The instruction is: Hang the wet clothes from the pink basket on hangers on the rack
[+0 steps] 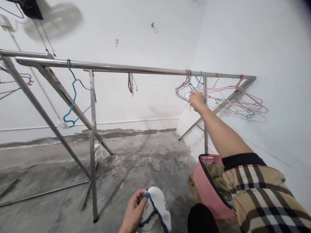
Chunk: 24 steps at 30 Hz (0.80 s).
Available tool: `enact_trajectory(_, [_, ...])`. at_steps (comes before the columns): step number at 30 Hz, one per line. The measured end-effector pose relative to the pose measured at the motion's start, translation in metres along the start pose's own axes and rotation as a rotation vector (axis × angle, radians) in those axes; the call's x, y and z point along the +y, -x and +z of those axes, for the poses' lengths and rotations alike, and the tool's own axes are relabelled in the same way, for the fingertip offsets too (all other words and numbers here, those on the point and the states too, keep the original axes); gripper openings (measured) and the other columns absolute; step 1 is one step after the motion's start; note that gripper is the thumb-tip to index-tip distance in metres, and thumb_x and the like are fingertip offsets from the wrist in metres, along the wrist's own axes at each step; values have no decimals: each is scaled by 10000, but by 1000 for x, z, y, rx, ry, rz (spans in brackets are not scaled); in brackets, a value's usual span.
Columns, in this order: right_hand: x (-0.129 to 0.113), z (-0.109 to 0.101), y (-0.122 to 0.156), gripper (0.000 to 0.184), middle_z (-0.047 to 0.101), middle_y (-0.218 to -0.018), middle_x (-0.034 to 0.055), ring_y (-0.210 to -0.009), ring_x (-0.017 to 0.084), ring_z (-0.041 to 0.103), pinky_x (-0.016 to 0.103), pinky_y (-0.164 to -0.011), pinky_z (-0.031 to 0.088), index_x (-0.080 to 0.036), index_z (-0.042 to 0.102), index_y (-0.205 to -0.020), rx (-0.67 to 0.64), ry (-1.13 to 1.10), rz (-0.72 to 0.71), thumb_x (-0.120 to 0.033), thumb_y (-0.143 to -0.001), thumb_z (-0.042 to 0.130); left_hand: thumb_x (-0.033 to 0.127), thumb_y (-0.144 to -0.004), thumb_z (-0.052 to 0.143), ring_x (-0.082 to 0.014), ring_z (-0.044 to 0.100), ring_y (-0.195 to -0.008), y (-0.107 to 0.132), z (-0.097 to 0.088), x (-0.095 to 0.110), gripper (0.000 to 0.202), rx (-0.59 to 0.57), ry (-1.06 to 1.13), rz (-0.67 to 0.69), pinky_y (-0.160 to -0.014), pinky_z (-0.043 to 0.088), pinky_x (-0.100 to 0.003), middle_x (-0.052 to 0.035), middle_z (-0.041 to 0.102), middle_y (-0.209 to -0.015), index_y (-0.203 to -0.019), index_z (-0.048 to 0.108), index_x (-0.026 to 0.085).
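Here's the scene at the drying rack: the right hand is stretched up toward the right end of the stainless steel rail, fingers half curled and right up against a tangled bunch of wire hangers. Has it got hold of one? I can't tell from here. Down low and near, the left hand is closed on a white garment, with a blue-edged hanger running through it, well below the rail. Pink hangers dangle just right of that bunch, a lone blue hanger hangs toward the left, and a thin dark-and-pink cluster sits mid-rail. Near right, a pink laundry basket holds olive clothing, a cardboard box just beside it on the concrete floor.
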State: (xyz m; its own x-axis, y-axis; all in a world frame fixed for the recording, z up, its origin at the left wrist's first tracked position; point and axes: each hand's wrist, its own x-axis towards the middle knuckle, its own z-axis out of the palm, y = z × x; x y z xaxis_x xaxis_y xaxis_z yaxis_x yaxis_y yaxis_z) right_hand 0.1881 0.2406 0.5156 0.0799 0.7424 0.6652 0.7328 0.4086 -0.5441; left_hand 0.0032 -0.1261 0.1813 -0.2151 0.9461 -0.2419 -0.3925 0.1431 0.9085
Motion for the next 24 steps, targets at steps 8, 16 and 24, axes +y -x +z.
enact_trajectory(8, [17,-10,-10,477,625,-1273,145,-1033,236,634,386,-904,506,-151,618,-1261,1,144,66,-164,-827,420,624,-563,789,-74,442,-541,2,8,3,548,27,-16,21,-546,335,-208,56,542,-610,-764,571,163])
enact_trajectory(16, [-71,7,49,575,368,-1461,266,-1334,403,353,558,-1058,320,-93,481,-1363,168,295,-250,-267,-822,570,657,-585,748,-77,400,-545,4,3,5,555,42,-7,45,-551,296,-221,60,503,-595,-749,549,166])
enact_trajectory(24, [-224,81,163,611,489,-1415,186,-1311,288,447,482,-1134,331,-112,478,-1361,-588,-390,-718,-385,-824,578,647,-625,730,-79,373,-583,8,-9,5,541,52,-18,86,-572,285,-226,50,490,-639,-766,556,154])
